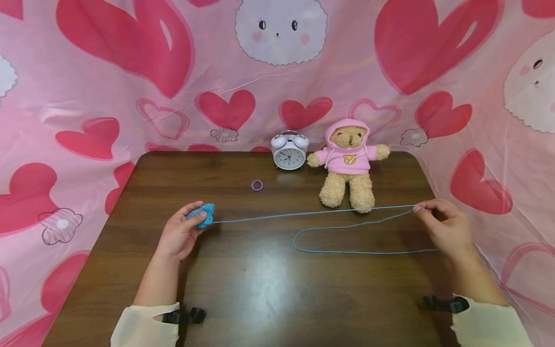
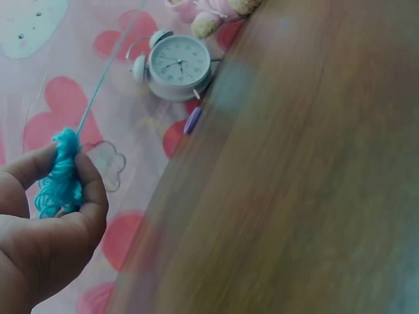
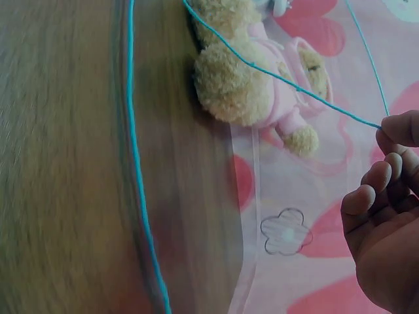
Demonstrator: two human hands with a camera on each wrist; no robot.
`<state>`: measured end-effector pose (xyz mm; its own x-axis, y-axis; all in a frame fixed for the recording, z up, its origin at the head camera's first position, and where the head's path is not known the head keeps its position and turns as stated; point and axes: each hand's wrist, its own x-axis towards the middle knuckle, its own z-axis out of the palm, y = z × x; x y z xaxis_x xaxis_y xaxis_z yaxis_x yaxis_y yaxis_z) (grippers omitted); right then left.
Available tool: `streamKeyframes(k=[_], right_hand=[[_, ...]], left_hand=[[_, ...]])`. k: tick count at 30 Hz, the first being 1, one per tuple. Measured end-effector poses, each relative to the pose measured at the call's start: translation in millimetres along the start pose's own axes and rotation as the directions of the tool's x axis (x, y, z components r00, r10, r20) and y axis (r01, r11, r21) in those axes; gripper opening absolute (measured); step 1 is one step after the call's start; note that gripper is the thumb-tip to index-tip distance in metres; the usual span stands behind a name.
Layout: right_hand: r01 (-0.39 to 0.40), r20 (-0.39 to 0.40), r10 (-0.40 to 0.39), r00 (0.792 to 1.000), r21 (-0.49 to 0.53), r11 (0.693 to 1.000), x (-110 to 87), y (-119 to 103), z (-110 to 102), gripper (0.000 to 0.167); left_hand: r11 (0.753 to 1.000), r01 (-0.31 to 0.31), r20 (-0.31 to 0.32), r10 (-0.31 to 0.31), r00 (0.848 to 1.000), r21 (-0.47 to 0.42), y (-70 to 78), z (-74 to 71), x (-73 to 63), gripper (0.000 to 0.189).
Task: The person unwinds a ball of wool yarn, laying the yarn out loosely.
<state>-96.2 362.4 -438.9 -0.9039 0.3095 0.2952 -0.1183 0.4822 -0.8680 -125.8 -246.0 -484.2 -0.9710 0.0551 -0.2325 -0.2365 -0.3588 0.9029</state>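
A small bundle of blue yarn [image 1: 209, 215] is held in my left hand [image 1: 178, 233], between thumb and fingers; the left wrist view shows its looped strands [image 2: 62, 183]. From the bundle a strand [image 1: 277, 216] runs taut across the table to my right hand [image 1: 448, 229], which pinches it between thumb and index finger. Past that pinch, the loose length [image 1: 347, 251] bends back in a wide U on the tabletop and passes out of sight under the right hand. In the right wrist view the pinched strand [image 3: 294, 85] slants up to the fingertips.
On the brown wooden table [image 1: 243, 284], a white alarm clock [image 1: 289, 152] and a teddy bear [image 1: 349, 159] in a pink hoodie stand at the back. A purple ring [image 1: 257, 185] lies in front of the clock. Pink heart-patterned cloth [image 1: 165, 130] hangs behind and beside the table.
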Motion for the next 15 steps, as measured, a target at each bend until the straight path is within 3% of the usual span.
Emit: streamKeyframes(k=[6, 15], right_hand=[[-0.030, -0.047, 0.030, 0.998, -0.005, 1.000, -2.4, 8, -10, 0.009], [-0.089, -0.061, 0.089, 0.994, -0.003, 0.996, -3.8, 14, -21, 0.005]], left_hand=[[1.000, 0.005, -0.046, -0.005, 0.999, -0.014, 2.9, -8.8, -2.8, 0.027], [0.998, -0.011, -0.051, 0.008, 0.999, -0.061, 5.3, -20.2, -7.2, 0.024]])
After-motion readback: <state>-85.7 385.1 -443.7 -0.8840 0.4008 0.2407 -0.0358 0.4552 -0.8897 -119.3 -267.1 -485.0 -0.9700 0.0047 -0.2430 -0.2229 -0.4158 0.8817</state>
